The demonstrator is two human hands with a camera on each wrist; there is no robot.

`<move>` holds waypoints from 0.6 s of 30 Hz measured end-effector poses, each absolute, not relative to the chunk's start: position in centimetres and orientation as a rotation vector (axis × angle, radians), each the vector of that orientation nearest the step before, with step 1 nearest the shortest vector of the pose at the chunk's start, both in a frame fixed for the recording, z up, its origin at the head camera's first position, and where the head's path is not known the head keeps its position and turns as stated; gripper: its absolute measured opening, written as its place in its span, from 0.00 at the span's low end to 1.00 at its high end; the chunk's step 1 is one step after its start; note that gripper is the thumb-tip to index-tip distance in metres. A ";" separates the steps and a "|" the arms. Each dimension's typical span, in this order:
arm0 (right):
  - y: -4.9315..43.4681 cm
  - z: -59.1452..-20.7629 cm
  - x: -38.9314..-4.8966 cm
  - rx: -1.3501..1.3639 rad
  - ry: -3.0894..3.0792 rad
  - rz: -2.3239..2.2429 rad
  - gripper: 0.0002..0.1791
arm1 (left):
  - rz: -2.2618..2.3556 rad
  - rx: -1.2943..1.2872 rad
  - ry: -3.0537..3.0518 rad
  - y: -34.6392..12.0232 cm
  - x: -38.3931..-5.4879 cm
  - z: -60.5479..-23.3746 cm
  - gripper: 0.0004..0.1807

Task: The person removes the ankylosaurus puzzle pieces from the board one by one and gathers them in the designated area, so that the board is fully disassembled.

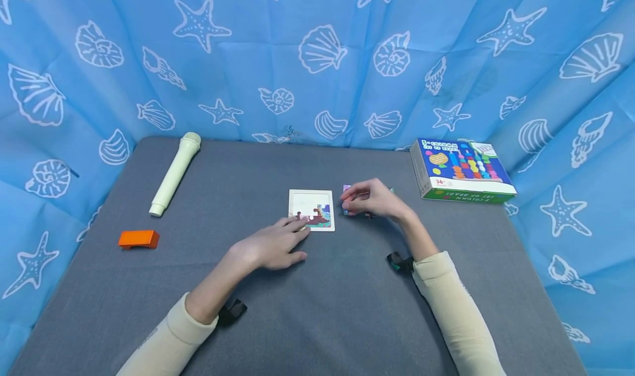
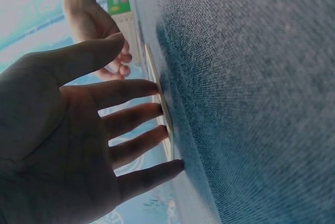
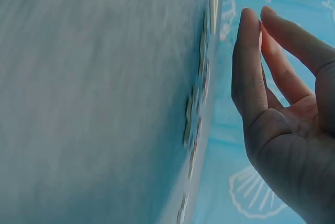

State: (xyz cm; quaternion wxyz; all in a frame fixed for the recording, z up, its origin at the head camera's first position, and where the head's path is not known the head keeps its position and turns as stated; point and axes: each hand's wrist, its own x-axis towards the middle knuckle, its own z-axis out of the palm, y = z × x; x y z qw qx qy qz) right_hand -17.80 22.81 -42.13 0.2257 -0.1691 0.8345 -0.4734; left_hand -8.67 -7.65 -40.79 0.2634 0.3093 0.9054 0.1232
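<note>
A small square puzzle board (image 1: 311,193) with a pale frame lies mid-table, with brown and colourful pieces fitted along its lower part and right side. My left hand (image 1: 278,245) rests its spread, nearly straight fingers on the board's near-left corner; the left wrist view shows these fingertips (image 2: 163,110) along its edge. To the right of the board, my right hand (image 1: 373,199) hovers over loose puzzle pieces (image 1: 345,189), partly hiding them. In the right wrist view the pieces (image 3: 189,119) lie flat on the cloth, and the right thumb and index fingertips come close together with nothing visible between them.
A pale green toy microphone (image 1: 175,175) and an orange arched block (image 1: 139,238) lie on the left. At the back right sits a bead-toy box (image 1: 463,169). A grey cloth (image 1: 327,304) covers the table; a blue shell-patterned curtain (image 1: 278,62) hangs behind.
</note>
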 end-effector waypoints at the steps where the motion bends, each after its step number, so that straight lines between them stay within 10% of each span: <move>1: 22.4 -42.2 -17.8 -0.476 2.292 -1.304 0.14 | 0.330 0.834 2.450 -7.6 -8.7 -40.8 0.37; 18: 17.2 -42.7 -19.5 -0.619 2.304 -1.082 0.10 | 0.364 0.841 2.487 -7.6 -8.8 -40.8 0.36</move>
